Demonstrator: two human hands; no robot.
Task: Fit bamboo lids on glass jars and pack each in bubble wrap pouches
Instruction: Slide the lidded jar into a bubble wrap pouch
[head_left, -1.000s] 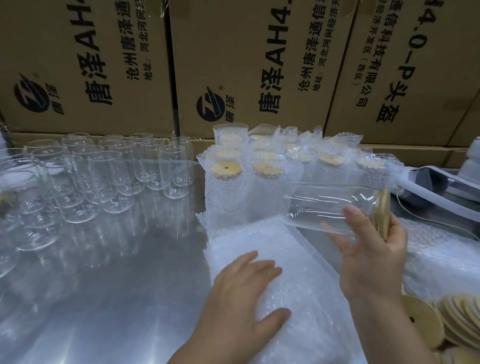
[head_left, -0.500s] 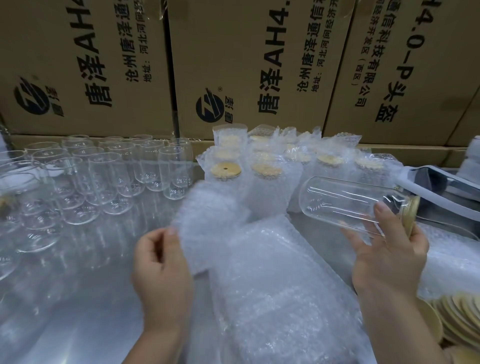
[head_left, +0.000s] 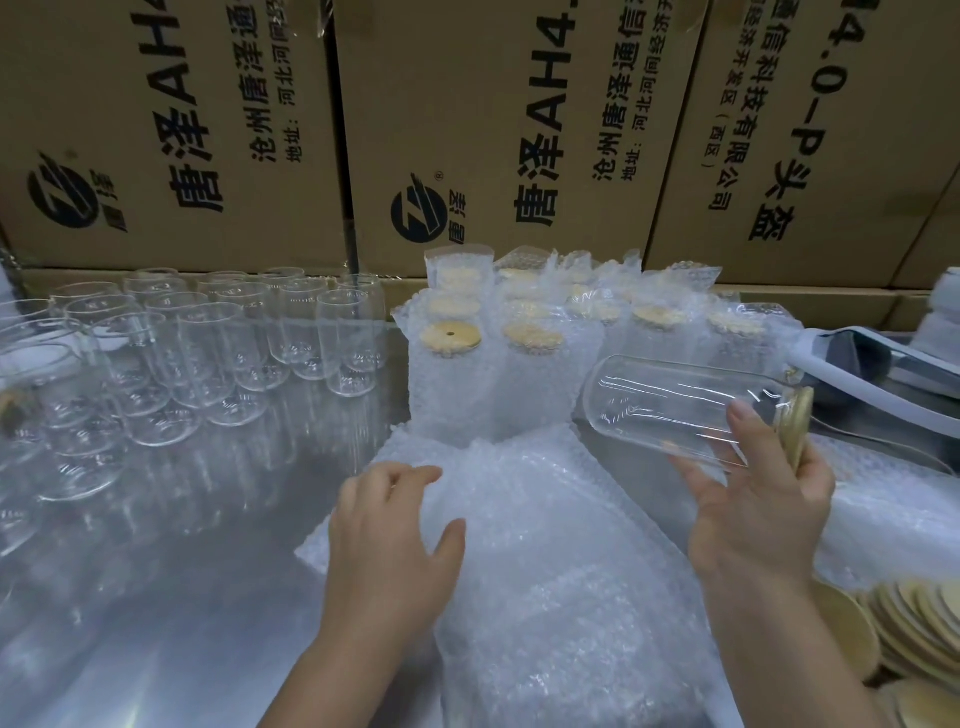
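**Hands.** Right hand (head_left: 758, 519) grips 1 glass jar (head_left: 670, 405) at its mouth end, fingers curled round the glass. The jar is held on its side above the table, base pointing left and far. Its bamboo lid (head_left: 797, 421) is fitted and sits at the right end, beside the palm. Left hand (head_left: 389, 545) lies on the pouch stack (head_left: 545, 519), fingers loosely bent, thumb spread. No pinch on a pouch is evident.

**Surroundings.** Packed jars (head_left: 519, 364) stand just beyond the stack. Unlidded jars (head_left: 208, 353) stand in rows at far left on the steel table (head_left: 182, 597). Loose lids (head_left: 914, 623) lie at near right.

**Risks, as judged.**
- The jar is smooth and carried by 1 hand only, so a slackened grip would drop it onto the steel.
- With the jar lying sideways, a poorly seated lid could work loose.
- The left hand may lift 2 pouches, or fail to open the mouth, so that the jar base catches on the film.
- The jar base is near the packed jars. A careless swing could knock them.
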